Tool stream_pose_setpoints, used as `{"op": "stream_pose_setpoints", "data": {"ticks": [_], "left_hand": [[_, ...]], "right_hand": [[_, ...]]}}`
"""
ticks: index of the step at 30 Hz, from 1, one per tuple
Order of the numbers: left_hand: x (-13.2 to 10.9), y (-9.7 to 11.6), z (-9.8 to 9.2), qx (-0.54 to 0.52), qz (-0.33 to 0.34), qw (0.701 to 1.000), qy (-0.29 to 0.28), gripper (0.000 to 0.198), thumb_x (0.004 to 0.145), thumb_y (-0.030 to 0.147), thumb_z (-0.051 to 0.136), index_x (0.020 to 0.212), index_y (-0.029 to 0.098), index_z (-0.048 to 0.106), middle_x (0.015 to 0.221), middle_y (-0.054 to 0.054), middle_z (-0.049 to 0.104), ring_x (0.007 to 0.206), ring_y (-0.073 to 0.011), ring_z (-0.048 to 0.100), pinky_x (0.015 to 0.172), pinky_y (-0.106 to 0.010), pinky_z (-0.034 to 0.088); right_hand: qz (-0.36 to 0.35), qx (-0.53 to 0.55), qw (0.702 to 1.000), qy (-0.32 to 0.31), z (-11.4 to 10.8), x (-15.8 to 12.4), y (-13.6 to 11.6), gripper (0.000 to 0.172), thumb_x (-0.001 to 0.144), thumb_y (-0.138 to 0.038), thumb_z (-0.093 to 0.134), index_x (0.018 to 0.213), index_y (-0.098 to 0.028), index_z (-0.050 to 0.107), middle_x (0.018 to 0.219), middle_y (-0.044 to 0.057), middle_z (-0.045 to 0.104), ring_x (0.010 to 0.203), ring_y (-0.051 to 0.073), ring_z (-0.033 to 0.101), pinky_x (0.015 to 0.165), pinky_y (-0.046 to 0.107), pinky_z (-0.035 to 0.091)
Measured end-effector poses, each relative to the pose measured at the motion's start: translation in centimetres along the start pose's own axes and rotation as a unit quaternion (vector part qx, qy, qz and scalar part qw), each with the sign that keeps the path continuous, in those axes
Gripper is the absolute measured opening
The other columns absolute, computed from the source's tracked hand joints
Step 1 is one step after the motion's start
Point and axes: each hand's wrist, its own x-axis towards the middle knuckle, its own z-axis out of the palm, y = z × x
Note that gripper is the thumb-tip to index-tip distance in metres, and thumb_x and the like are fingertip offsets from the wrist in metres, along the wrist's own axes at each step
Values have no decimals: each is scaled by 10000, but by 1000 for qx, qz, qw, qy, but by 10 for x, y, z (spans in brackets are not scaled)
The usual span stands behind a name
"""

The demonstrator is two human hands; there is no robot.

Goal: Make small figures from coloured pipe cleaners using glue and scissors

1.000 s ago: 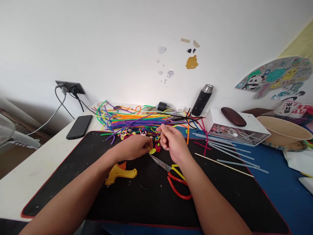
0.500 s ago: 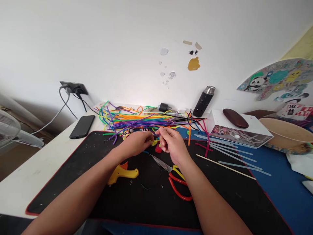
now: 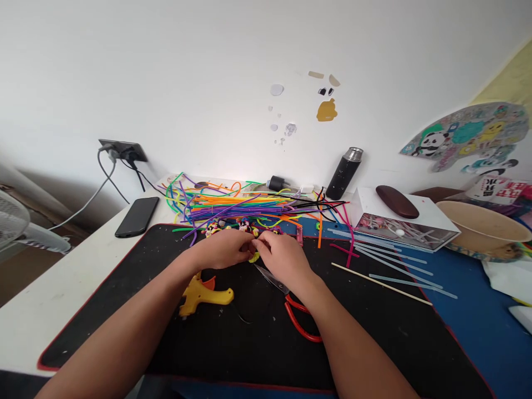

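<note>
Over the black mat, my left hand has its fingers closed on a small yellow piece. My right hand meets it, its fingertips pinched at the same spot; what they grip is hidden. Scissors with red handles lie under my right wrist, blades toward the yellow piece. A yellow glue gun rests below my left forearm. Small colourful figures stand just behind my hands.
Behind the mat lies a pile of coloured pipe cleaners. A black bottle, a white box and a round basket are at the right. A thin stick crosses the mat. A phone lies left.
My right hand has moved left and slightly down, and its fingertips now meet my left hand's. The view has shifted slightly. More of the figures behind my hands shows.
</note>
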Motion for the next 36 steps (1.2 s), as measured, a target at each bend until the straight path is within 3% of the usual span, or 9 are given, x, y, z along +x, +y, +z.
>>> {"op": "stream_pose_setpoints", "data": {"ticks": [5, 13, 28, 33, 36], "left_hand": [[-2, 2, -2, -9, -24, 999, 29, 174, 960, 324, 538, 867, 214, 635, 836, -29, 723, 708, -201, 627, 602, -298, 344], [0, 9, 3, 5, -15, 998, 61, 146, 944, 237, 555, 915, 200, 694, 884, -43, 753, 788, -215, 673, 644, -300, 380], [1, 14, 7, 39, 6, 996, 74, 208, 893, 116, 583, 887, 197, 774, 953, -72, 785, 904, -247, 699, 789, -323, 467], [4, 12, 11, 40, 24, 997, 66, 212, 864, 103, 587, 822, 204, 768, 879, -58, 769, 822, -235, 677, 733, -323, 456], [5, 11, 14, 63, 25, 996, 58, 190, 877, 119, 596, 845, 199, 766, 887, -80, 753, 872, -257, 675, 751, -329, 464]], "right_hand": [[-7, -108, 994, -33, 1, 1, -1, 252, 1055, -367, 552, 981, -242, 758, 916, 59, 814, 859, 245, 754, 633, 307, 352], [19, -181, 983, -32, -4, 1, 1, 320, 1082, -396, 506, 971, -226, 754, 912, 78, 813, 866, 258, 764, 661, 315, 394], [-10, -163, 986, -32, -2, 2, 2, 260, 1083, -294, 493, 1056, -233, 744, 956, 70, 813, 879, 243, 754, 680, 317, 387], [-15, -159, 987, -26, -3, 1, 2, 263, 1081, -291, 493, 1073, -231, 749, 966, 71, 818, 890, 246, 757, 672, 320, 369], [-19, -153, 988, -14, -3, 2, 1, 263, 1085, -303, 490, 1086, -237, 745, 967, 65, 823, 892, 248, 762, 672, 321, 365]]}}
